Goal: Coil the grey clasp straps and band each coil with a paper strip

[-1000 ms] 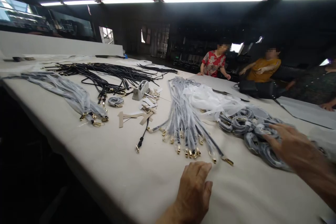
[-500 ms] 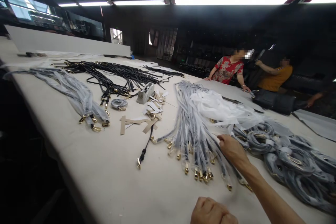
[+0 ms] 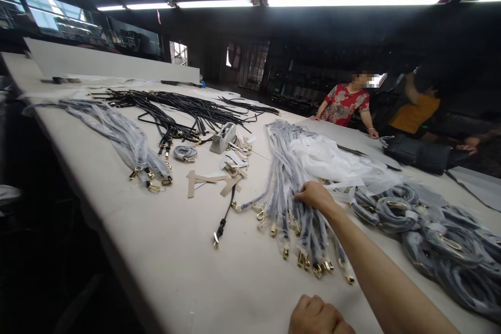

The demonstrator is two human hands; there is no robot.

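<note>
A fan of grey-black straps [image 3: 279, 167] in clear plastic sleeves lies across the table, gold clasps pointing towards me. My right hand [image 3: 316, 197] reaches over it, fingers closed at one wrapped strap; the fingertips are partly hidden. Low in the picture, my left hand [image 3: 317, 317] is curled into a fist near the table top, and its inside is out of sight. Just beyond the right hand sits a crumpled heap of white plastic sleeves [image 3: 329, 159]. To the right are coiled wrapped straps [image 3: 442, 240] with white bands.
Left of the fan are a tape dispenser [image 3: 223, 138], card strips [image 3: 211, 179], one small coil [image 3: 185, 153] and a bare black strap [image 3: 221, 228]. Farther off lie black straps [image 3: 188, 107] and another wrapped bundle [image 3: 117, 130]. Two people stand beyond the table; another hand shows at right.
My right hand has moved left from the fan's right side onto its middle, and the straps there have shifted. My left fist has stayed nearly in place. The view has turned slightly.
</note>
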